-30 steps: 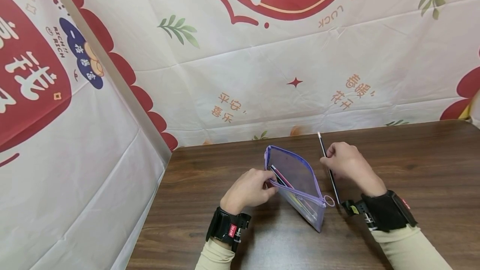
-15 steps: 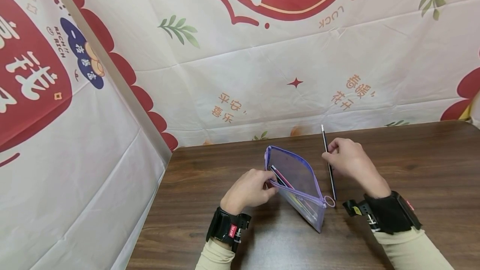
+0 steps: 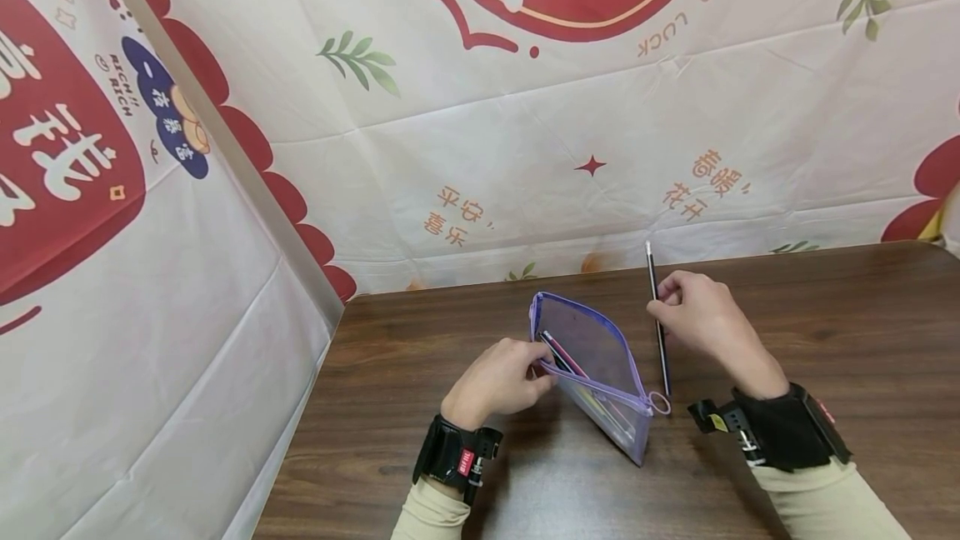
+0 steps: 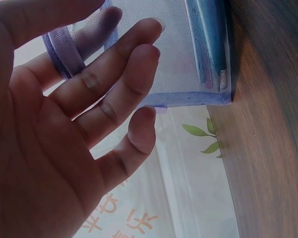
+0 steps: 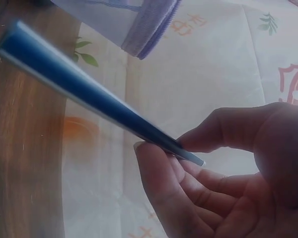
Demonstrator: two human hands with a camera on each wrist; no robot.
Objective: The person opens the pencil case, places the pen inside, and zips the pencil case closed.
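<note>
A purple mesh pencil case (image 3: 600, 415) stands on the table with its zipped mouth open. My left hand (image 3: 498, 382) pinches the rim at its left end; in the left wrist view, one finger shows through the mesh, and the other fingers (image 4: 139, 64) are loosely bent outside. Several pencils (image 3: 564, 354) lie inside the case. To the right of it, my right hand (image 3: 708, 319) holds a dark pencil (image 3: 663, 357) with a pale tip between thumb and fingertips. That pencil stands nearly upright in the head view, its lower end near the zip's ring pull (image 3: 659, 403).
The brown wooden table (image 3: 847, 340) meets a printed white cloth (image 3: 525, 148) along its back edge. Another printed cloth (image 3: 187, 290) hangs on the left side. Each wrist wears a black strap with a camera (image 3: 787, 427).
My right hand has shifted slightly right and away from me, bringing the pencil up and more upright. The left hand and the pencil case have stayed in place.
</note>
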